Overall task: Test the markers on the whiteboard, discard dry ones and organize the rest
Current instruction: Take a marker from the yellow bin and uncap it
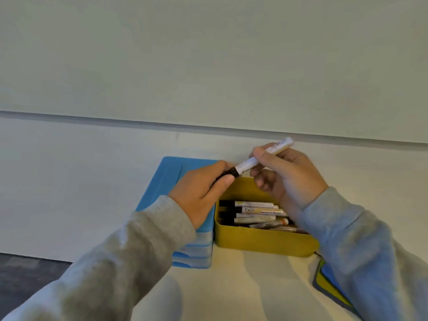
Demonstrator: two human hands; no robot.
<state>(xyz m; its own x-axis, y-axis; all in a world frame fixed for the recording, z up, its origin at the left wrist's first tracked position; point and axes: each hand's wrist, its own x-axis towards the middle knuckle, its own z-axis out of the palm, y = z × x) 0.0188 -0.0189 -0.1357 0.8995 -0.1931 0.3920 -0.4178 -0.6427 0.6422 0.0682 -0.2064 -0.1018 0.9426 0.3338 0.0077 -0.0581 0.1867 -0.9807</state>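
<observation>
Much of the yellow box (264, 239) is covered: the right hand (287, 179) and its grey sleeve (352, 239) hide the right end of the box and the far ends of the markers inside (254, 213), so their count is uncertain; about five or six barrels can be made out, lying side by side with black caps to the left, and the lower ones blur together. The print on their labels is too soft to read in full. One marker (264, 156) is held above the box, tilted up to the right: the right hand grips its white barrel with thumb and fingers, and the left hand (203, 188) is clenched around its black cap (228, 173), which is mostly buried in the fingers. Whether the cap is seated or partly off cannot be told. Left of the yellow box, touching it, stands a stack of blue trays (171, 181); three or four layers show at the front edge, the left sleeve crossing them. At the lower right, flat yellow and blue pieces (328, 286) are largely hidden under the right arm. All rests on a pale desk (243, 286), with the whiteboard (208, 61) on the wall behind, unmarked where visible.
</observation>
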